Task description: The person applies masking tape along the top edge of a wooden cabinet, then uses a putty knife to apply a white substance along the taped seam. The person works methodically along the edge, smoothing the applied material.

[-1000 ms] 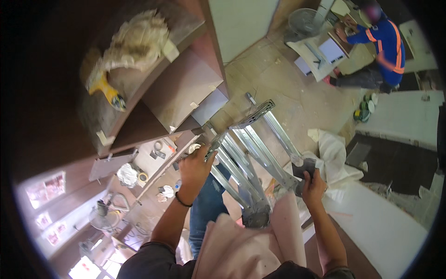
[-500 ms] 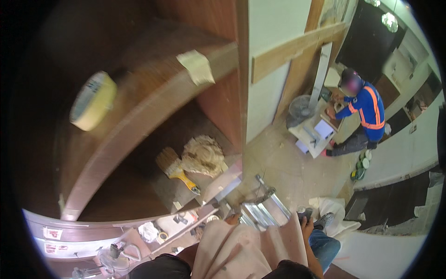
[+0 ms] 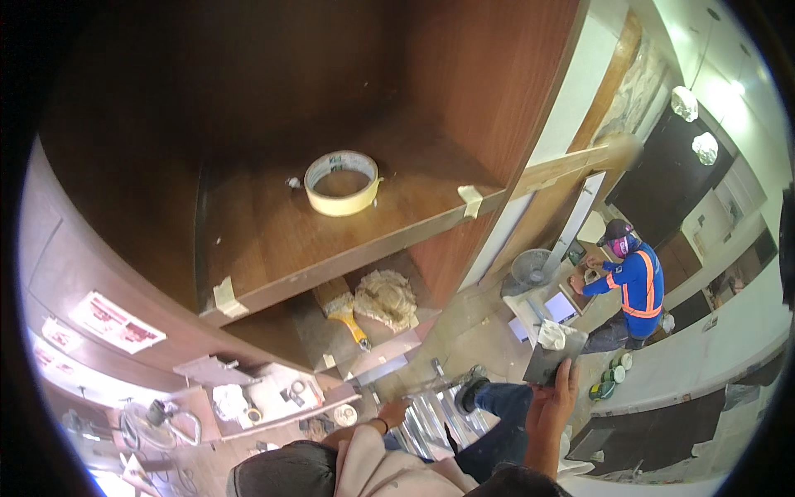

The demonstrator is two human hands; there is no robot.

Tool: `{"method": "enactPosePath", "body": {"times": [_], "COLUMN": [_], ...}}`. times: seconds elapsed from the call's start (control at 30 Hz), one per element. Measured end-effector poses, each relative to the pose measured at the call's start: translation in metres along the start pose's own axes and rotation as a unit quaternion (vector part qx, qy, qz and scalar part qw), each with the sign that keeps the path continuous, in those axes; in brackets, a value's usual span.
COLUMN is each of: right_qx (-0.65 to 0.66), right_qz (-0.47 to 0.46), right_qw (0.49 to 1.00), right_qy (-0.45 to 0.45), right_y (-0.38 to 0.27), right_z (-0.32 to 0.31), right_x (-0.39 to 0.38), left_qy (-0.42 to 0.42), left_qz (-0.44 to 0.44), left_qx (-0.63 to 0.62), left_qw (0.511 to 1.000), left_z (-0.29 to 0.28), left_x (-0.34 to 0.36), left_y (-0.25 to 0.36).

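Observation:
My right hand [image 3: 553,404] is closed on the lower edge of a flat grey plate [image 3: 546,362], which carries a white lump [image 3: 551,335], maybe putty. Low in the middle, my left hand [image 3: 392,412] grips the side of a silver metal ladder [image 3: 426,427]. My shoe [image 3: 470,393] is on the ladder. On the upper shelf [image 3: 273,269] of the brown cabinet stands a roll of masking tape [image 3: 344,201]. The shelf below holds a yellow-handled paintbrush [image 3: 345,319] beside a crumpled cream cloth [image 3: 386,298].
Masking tape strips [image 3: 228,298] stick to the shelf edge. A co-worker [image 3: 638,277] in a blue and orange top bends over a low work table near a fan [image 3: 532,267]. Several cans [image 3: 611,381] stand on the floor. A cluttered counter [image 3: 281,398] lies at lower left.
My right hand has risen, bringing the plate up into fuller view. My view has shifted, showing more of the upper shelf and the tape roll. My left hand stays at the ladder.

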State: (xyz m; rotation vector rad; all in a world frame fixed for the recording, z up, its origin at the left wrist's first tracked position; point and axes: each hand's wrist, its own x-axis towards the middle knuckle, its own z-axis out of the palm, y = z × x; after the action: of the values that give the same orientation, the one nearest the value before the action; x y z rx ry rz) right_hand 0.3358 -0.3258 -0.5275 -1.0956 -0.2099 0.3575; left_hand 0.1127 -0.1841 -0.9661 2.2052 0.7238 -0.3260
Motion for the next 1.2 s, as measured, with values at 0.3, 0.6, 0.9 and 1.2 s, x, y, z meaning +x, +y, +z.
{"method": "enactPosePath", "body": {"times": [0.3, 0.6, 0.9, 1.2], "right_qx": [0.121, 0.120, 0.222, 0.248], "right_qz": [0.164, 0.188, 0.118, 0.112], "right_qw": [0.975, 0.966, 0.932, 0.908], "right_qy": [-0.089, -0.130, -0.260, -0.318], "right_y": [0.022, 0.036, -0.036, -0.057], "right_z": [0.040, 0.048, 0.124, 0.169], "right_x": [0.028, 0.052, 0.058, 0.099], "left_qy": [-0.006, 0.103, 0.278, 0.433], "left_qz": [-0.010, 0.128, 0.251, 0.368], "left_qx": [-0.022, -0.028, -0.048, 0.247], "left_qw": [1.000, 0.986, 0.926, 0.785], "left_z": [-0.035, -0.145, -0.391, -0.517], "left_x": [-0.006, -0.062, -0.201, -0.267], "left_y": [0.017, 0.085, 0.266, 0.379]}}
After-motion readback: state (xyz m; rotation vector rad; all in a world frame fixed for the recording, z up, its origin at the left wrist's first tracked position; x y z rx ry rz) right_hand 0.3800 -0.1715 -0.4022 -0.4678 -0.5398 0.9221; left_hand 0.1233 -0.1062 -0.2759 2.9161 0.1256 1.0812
